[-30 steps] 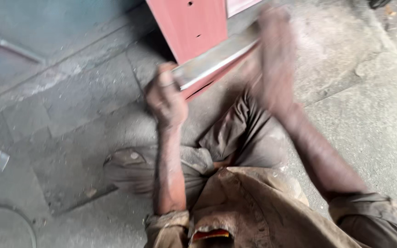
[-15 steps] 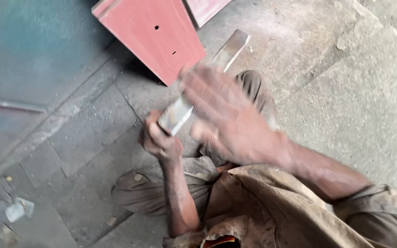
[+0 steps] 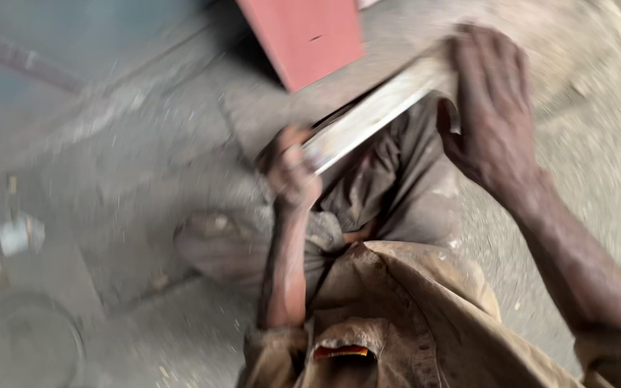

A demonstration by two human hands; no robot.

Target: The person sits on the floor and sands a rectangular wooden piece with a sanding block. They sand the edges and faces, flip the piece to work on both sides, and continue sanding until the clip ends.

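Right hand [image 3: 494,118] now over bar [image 3: 375,115]

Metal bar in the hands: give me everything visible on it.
The metal bar is long, flat and pale grey, dull like bare steel, with a darker lower edge. It runs tilted from lower left to upper right above the person's lap. The left hand grips its lower end; the right hand lies open on its upper end. Behind it is a red panel. Motion blur hides finer detail.

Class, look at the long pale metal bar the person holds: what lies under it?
Under the long pale metal bar show the person's grey-brown trousered knee and dusty concrete floor. The left hand grips its near end; the right hand covers its far end.
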